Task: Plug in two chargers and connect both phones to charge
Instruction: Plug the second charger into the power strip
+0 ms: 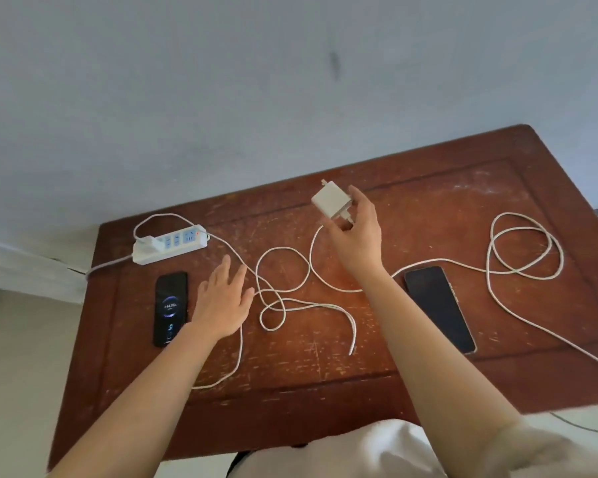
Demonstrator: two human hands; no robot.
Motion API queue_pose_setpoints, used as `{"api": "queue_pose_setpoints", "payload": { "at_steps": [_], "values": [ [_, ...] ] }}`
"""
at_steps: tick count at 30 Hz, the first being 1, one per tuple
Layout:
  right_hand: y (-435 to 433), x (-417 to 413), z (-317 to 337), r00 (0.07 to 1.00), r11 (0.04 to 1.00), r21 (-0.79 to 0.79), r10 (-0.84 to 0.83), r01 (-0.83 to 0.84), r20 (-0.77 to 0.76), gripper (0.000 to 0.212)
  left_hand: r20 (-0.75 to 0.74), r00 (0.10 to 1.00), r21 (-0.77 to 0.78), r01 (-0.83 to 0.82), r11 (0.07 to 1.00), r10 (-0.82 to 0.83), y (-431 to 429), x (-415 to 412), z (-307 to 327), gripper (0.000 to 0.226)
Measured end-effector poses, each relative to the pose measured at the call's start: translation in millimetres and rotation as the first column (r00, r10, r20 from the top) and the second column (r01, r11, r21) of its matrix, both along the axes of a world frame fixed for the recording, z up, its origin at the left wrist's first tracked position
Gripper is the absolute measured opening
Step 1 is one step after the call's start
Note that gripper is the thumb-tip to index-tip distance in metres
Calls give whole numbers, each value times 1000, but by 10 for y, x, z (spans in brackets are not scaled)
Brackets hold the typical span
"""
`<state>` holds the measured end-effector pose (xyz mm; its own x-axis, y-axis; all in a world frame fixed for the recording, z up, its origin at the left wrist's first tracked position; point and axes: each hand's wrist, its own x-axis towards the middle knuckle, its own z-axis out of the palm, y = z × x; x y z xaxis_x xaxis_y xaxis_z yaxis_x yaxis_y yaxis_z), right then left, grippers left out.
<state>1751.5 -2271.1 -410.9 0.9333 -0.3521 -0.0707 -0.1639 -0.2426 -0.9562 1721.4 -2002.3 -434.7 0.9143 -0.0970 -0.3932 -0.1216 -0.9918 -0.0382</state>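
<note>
My right hand [358,232] holds a white charger block [331,199] in the air above the middle of the wooden table [325,401], prongs pointing up and left. Its white cable [525,243] trails right in loops. My left hand [223,300] hovers open over the table, fingers spread, beside a lit phone [171,307] showing a charging screen. A white power strip [171,243] lies at the back left with one charger [149,243] plugged into its left end. A second phone [439,307] with a dark screen lies to the right of my right arm.
A second white cable [280,298] lies tangled in loops between my two hands. The strip's grey cord [107,265] drops off the table's left edge. A pale wall stands right behind the table. White cloth shows at the near edge.
</note>
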Motion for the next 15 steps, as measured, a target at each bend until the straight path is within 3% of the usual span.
{"api": "queue_pose_setpoints", "payload": {
  "at_steps": [7, 11, 15],
  "values": [
    [1082, 205, 199, 990, 951, -275, 132, -143, -58, 61, 6, 996, -41, -86, 995, 87, 1208, 292, 21, 62],
    [1701, 369, 179, 941, 820, -465, 319, -335, -115, 57, 5, 991, -106, -135, 985, 136, 1715, 449, -77, 58],
    [2180, 503, 92, 886, 703, -552, 432, -448, -168, 58, 24, 987, -178, -154, 972, 161, 1970, 606, -199, 59]
  ]
}}
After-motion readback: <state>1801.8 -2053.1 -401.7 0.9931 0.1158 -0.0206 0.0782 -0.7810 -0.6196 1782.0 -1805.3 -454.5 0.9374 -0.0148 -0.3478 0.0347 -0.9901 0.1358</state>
